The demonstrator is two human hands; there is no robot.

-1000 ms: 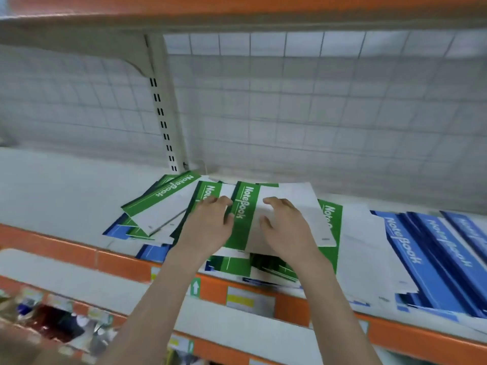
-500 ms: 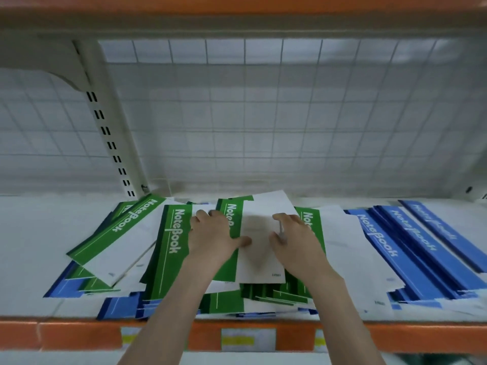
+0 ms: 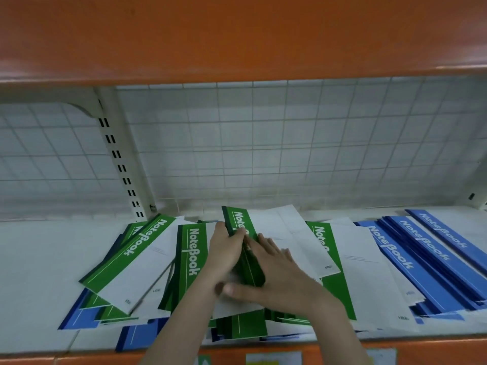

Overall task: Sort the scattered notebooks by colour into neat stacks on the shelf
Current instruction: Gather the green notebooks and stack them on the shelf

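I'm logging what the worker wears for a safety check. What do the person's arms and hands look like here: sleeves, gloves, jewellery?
Both forearms are bare as far as the frame shows; no sleeve reaches into view. The left hand and right hand wear no gloves, and no watch, bracelet or ring is visible. Fingernails look short and unpainted, though the picture is slightly blurred.

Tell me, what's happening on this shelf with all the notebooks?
A person is sorting notebooks by colour. The left hand grips the spine edge of a green notebook on the messy green pile, while the right hand lies flat across it. A blue stack sits fanned out to the right. A few blue ones are still buried under the green pile on the shelf.
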